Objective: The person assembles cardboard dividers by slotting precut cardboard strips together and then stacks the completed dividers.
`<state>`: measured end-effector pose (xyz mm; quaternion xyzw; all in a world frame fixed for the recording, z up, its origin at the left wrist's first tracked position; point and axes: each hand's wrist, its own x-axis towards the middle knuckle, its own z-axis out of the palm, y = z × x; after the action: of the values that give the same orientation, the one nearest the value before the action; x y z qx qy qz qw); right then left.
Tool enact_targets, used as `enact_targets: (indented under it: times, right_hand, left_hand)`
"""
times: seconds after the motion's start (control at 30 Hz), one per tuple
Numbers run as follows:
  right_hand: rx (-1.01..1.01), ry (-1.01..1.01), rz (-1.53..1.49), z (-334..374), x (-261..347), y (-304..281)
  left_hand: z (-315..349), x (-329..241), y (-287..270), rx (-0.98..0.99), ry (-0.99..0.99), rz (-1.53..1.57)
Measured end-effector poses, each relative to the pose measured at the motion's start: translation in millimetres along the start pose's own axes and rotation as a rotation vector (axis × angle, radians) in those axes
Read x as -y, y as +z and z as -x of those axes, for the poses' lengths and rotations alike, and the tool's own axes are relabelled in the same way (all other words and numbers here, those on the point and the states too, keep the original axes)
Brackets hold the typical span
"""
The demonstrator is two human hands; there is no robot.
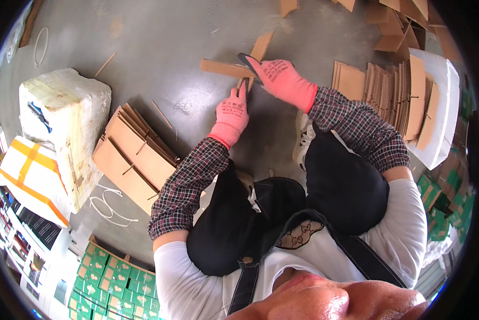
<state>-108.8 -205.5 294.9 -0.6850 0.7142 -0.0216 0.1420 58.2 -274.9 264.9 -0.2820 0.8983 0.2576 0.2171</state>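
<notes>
In front of me, two brown cardboard divider strips [223, 69] meet in a cross, seen nearly edge-on. My right hand [286, 81], in a pink glove with dark fingertips, grips them near the crossing from the right. The fingers of my left hand [232, 113], gloved the same way, pinch the near end of the cross. Its exact hold is partly covered by the fingers. Left of my left forearm lies a stack of slotted cardboard sheets [135, 165]. Another row of slotted sheets [380, 88] stands beyond my right forearm.
Assembled cardboard dividers [396, 34] are heaped at the far right. A white wrapped bundle [446, 106] sits behind the right row. On the left stand a foam block [82, 106] and an orange-taped white package [31, 168]. Green boxes [111, 277] and a white cord [109, 208] lie nearer.
</notes>
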Motion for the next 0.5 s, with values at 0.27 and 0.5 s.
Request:
enact_targets:
  times: [0.27,0.5]
  right_hand:
    - [0.028,0.062,0.068,-33,12,32]
    - [-0.15,0.168,-0.235,34,-27,13]
  left_hand:
    - [-4,2,-4,-0.049,-0.027,0.091]
    - [17,3,4,-0.068,-0.071,0.146]
